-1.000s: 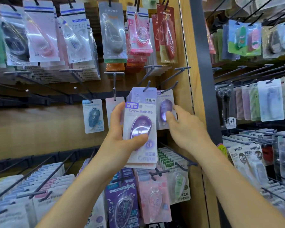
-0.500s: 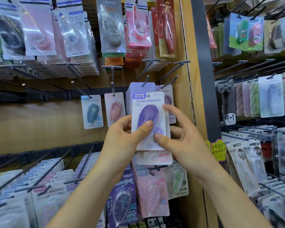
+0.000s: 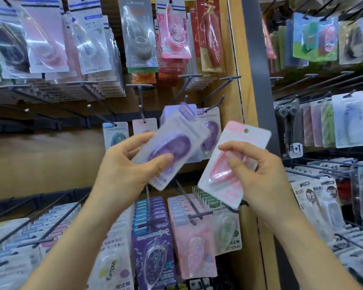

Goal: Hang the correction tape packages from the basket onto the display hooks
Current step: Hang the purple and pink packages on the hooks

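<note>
Wooden back panel lined with dark wire hooks fills the view, the wall of a stationery shop. Near the middle, the left hand grips a purple correction tape package, thumb curled over the blister front and fingers behind the card. The package is tilted, its top toward one o'clock, and it is blurred. At three o'clock from it, and apart from it, the right hand pinches a pink correction tape package, thumb and fingers clamped over the pink blister, the punched hole up toward one o'clock. Neither package is on a hook.

Just behind the purple one, at one o'clock, a hanging purple package sits on its hook. A hanging pink card is at eleven o'clock and a hanging blue package at nine. At six o'clock a lower row holds full hooks: purple packs, pink packs and green-and-white packs. At twelve o'clock hang the MONO packs. Farther out at three o'clock a dark post divides this bay from a neighbouring rack of more carded goods.
</note>
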The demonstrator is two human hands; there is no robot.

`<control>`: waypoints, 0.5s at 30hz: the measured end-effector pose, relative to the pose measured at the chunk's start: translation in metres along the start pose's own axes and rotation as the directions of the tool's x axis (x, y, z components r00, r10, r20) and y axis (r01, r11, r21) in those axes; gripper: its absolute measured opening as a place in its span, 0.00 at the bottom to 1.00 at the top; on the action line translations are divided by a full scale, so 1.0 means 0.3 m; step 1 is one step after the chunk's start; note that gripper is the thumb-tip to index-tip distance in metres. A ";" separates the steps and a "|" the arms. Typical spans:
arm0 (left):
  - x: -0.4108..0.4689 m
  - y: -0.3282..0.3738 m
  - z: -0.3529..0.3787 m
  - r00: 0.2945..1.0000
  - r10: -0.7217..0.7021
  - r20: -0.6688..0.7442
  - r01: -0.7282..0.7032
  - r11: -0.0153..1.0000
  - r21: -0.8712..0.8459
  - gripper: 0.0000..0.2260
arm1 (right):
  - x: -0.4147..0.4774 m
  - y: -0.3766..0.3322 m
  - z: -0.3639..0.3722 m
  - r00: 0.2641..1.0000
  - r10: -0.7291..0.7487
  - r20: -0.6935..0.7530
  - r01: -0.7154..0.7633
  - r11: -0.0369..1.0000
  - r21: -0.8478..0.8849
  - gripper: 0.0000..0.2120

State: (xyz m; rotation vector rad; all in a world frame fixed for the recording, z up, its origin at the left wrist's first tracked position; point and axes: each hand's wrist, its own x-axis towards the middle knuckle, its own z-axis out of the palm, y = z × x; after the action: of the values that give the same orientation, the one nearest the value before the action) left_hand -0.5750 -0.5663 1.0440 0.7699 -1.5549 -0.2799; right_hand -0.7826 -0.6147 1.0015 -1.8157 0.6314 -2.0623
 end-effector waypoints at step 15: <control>0.105 0.108 -0.081 0.827 0.053 0.559 -0.404 0.747 0.527 0.19 | -0.004 -0.082 -0.043 0.939 -0.054 0.339 0.144 0.959 -0.245 0.05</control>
State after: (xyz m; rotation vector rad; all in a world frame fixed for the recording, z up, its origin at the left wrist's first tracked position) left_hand -0.5603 -0.5553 1.0918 1.0505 -2.2970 0.2874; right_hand -0.7939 -0.5917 1.0120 -2.3254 0.7623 -1.7336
